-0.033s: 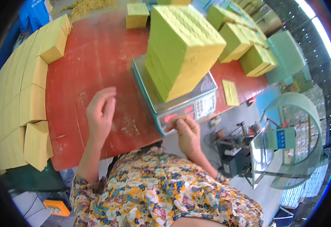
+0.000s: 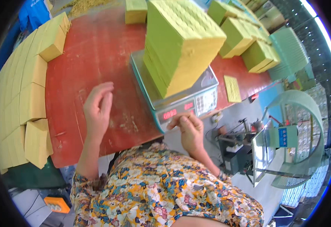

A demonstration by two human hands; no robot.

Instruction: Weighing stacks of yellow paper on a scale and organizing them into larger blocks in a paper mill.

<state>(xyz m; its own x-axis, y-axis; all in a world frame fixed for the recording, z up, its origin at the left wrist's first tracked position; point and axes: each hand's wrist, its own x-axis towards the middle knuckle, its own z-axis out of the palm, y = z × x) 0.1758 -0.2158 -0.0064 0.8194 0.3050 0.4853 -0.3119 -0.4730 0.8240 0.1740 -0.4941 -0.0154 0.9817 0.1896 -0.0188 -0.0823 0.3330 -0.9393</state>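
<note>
A tall block of stacked yellow sheets [image 2: 180, 56], with a scalloped pattern across its top, stands on the metal pan of a digital scale [image 2: 144, 81]. My right hand [image 2: 192, 134] is by the scale's front panel, just below its lit red display [image 2: 169, 114]. Its fingers are curled into a pinch; whatever may be between them is too small to make out. Left of the scale, my left hand [image 2: 98, 108] hovers over the red tabletop [image 2: 86, 68]. Its fingers are stretched out, the thumb is apart from them, and it holds nothing.
Yellow blocks line the table's left side [image 2: 33, 72]. More blocks [image 2: 237, 38] stand at the far right, and one [image 2: 136, 12] at the back. A thin yellow piece [image 2: 232, 89] lies right of the scale. Beyond the right edge is a green curved guard [image 2: 313, 113] on a machine.
The view has shifted slightly, so the scale and block appear a little higher. Both hands keep nearly the same pose. The lit display now reads more sharply.
</note>
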